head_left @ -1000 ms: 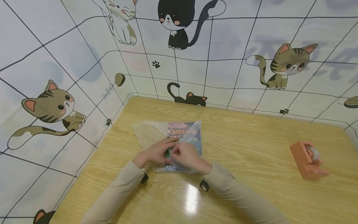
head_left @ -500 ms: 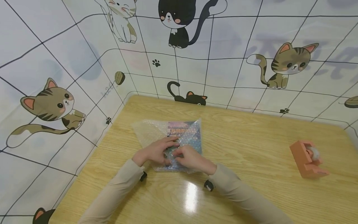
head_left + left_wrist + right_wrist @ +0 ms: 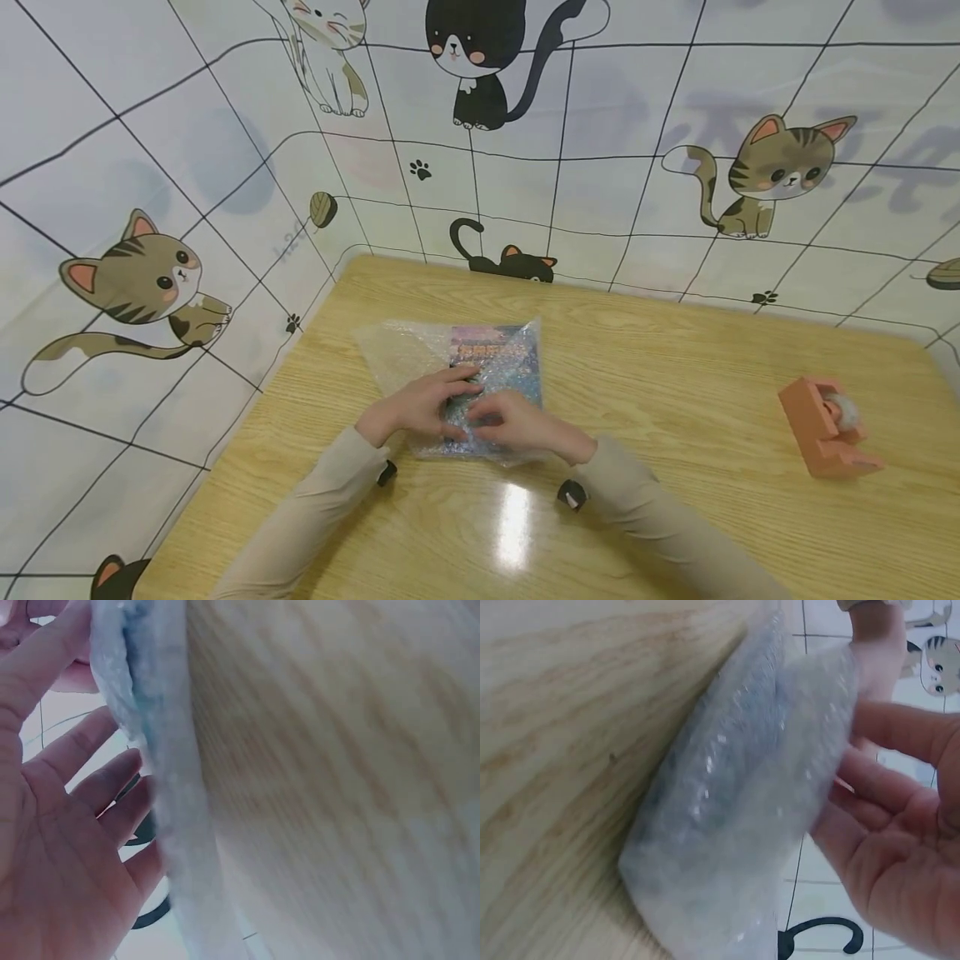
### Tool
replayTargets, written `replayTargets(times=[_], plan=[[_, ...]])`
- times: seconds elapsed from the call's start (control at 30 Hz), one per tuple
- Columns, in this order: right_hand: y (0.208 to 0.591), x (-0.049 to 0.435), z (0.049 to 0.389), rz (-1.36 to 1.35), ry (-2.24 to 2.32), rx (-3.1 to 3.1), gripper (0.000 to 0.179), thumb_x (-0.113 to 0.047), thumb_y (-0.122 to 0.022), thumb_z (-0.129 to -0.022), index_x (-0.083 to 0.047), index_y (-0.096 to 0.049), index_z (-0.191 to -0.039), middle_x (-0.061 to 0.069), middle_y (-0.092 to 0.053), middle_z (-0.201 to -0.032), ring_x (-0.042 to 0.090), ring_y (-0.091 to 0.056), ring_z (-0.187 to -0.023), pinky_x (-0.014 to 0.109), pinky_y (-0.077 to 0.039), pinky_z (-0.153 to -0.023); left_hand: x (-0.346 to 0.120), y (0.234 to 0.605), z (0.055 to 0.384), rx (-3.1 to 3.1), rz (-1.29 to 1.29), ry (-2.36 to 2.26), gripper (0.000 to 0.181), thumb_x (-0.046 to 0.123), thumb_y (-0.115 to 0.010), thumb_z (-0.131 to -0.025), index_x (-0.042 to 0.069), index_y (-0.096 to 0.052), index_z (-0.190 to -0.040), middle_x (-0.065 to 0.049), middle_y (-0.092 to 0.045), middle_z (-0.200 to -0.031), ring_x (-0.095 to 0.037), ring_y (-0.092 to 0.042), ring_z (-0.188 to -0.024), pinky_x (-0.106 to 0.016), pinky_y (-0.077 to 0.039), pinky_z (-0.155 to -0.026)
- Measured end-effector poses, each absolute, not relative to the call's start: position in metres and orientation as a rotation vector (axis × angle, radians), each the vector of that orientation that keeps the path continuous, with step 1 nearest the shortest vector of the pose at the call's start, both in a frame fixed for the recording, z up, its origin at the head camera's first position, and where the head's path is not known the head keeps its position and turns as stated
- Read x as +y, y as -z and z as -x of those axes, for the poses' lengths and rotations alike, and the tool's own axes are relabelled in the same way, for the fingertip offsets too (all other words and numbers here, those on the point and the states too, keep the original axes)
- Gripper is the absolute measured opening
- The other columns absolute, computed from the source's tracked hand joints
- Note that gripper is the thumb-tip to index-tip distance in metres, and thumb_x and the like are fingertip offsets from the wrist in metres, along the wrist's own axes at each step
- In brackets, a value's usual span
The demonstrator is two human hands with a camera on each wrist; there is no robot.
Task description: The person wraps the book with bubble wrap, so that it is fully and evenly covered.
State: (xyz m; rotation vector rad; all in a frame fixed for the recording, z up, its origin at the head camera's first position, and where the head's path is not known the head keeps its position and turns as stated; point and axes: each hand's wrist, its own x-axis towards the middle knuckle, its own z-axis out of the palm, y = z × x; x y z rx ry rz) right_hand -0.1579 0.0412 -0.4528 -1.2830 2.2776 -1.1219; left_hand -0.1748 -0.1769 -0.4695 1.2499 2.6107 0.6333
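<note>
A flat, blue-covered book with orange lettering lies on the table, seen through a sheet of clear bubble wrap folded over it. Spread fingers of my left hand press on the wrap over the book's left side. Just to the right, my right hand rests its fingertips on the wrap near the book's lower middle. In the right wrist view, its loosely extended fingers lie against the bubble wrap. The left wrist view shows the left palm beside the wrap's edge, fingers apart.
A coral tape dispenser with a roll of clear tape stands at the table's right side. The wood-grain table meets a wall covering printed with cats at the back and left.
My right hand has slid a little to the right across the wrap, and its pinched fingers have loosened. The left hand has stayed in place.
</note>
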Motion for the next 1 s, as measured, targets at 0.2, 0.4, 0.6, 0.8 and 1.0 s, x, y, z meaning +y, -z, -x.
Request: replayTargets(times=[0.2,0.4,0.6,0.8,1.0], plan=[[0.454,0.052,0.162,1.08,1.257,2.169,0.027,-0.004,-0.061,-0.089,0.011,-0.061,-0.112,0.023,-0.064,-0.11,0.033,-0.062,-0.103,0.028,-0.052,-0.085,-0.173,0.465,0.172,2.647,-1.255,-0.517,0.069,0.033,-0.076,-0.078,0.0,-0.051,-0.133,-0.019,-0.034,-0.147,-0.035,-0.032,-0.134,-0.047,-0.033,-0.106],[0.46,0.053,0.166,1.044,1.147,2.499,0.041,-0.011,-0.072,-0.082,0.005,-0.06,-0.118,0.022,-0.058,-0.122,0.037,-0.055,-0.113,0.045,-0.045,-0.096,-0.175,0.468,0.173,2.656,-1.267,-0.539,0.071,0.034,-0.077,-0.076,0.0,-0.051,-0.132,-0.02,-0.035,-0.146,-0.035,-0.034,-0.133,-0.047,-0.034,-0.106],[0.461,0.053,0.169,1.001,0.915,2.617,0.079,-0.025,-0.078,-0.076,0.012,-0.04,-0.135,0.029,-0.035,-0.142,0.044,-0.032,-0.132,0.053,-0.028,-0.107,-0.178,0.47,0.172,2.658,-1.324,-0.563,0.072,0.034,-0.077,-0.076,-0.001,-0.05,-0.132,-0.022,-0.035,-0.145,-0.037,-0.034,-0.133,-0.047,-0.032,-0.107],[0.463,0.056,0.173,0.938,0.824,2.592,0.097,-0.038,-0.079,-0.074,0.01,-0.029,-0.142,0.026,-0.023,-0.149,0.04,-0.019,-0.138,0.05,-0.024,-0.11,-0.179,0.473,0.173,2.652,-1.301,-0.57,0.073,0.035,-0.077,-0.077,0.001,-0.049,-0.135,-0.02,-0.033,-0.147,-0.035,-0.031,-0.135,-0.046,-0.029,-0.109],[0.465,0.063,0.177,0.889,0.776,2.591,0.108,-0.047,-0.079,-0.07,0.007,-0.023,-0.145,0.021,-0.014,-0.154,0.038,-0.01,-0.141,0.049,-0.021,-0.111,-0.179,0.475,0.173,2.65,-1.279,-0.575,0.074,0.037,-0.076,-0.077,0.003,-0.048,-0.136,-0.019,-0.032,-0.148,-0.034,-0.03,-0.136,-0.046,-0.029,-0.109]])
